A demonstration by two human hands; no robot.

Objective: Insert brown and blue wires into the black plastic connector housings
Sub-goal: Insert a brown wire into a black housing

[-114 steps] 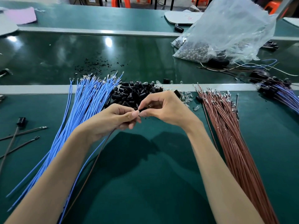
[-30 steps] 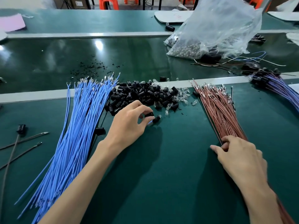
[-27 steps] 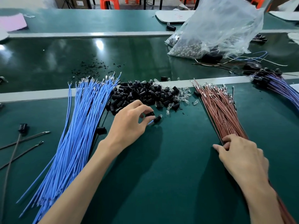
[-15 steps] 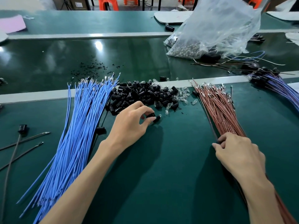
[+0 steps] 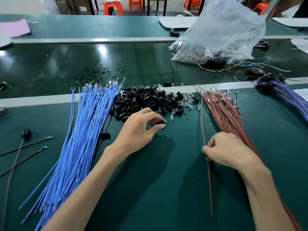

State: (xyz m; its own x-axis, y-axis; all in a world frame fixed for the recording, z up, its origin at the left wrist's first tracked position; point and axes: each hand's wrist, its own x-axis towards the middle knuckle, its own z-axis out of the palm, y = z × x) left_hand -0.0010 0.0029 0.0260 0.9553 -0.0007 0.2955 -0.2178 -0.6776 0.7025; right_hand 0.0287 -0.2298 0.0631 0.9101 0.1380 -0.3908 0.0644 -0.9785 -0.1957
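Just the one head-worn wide-angle cam here, looking forward and down along both forearms onto the green bench point(image 5: 150, 189). The left hand point(image 5: 138, 130) and right hand point(image 5: 228, 150) sit close, about mid-frame. The lens bows the edges, and up top it reaches the plastic bag point(image 5: 225, 30) and orange stools point(image 5: 113, 7).

A factory assembly line: long green benches point(image 5: 150, 189) heaped with wire bundles point(image 5: 80, 139), orange stools point(image 5: 113, 7) behind

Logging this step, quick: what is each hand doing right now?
Left hand: pinches one black connector housing.
Right hand: pinches a single brown wire, pulled out of the bundle.
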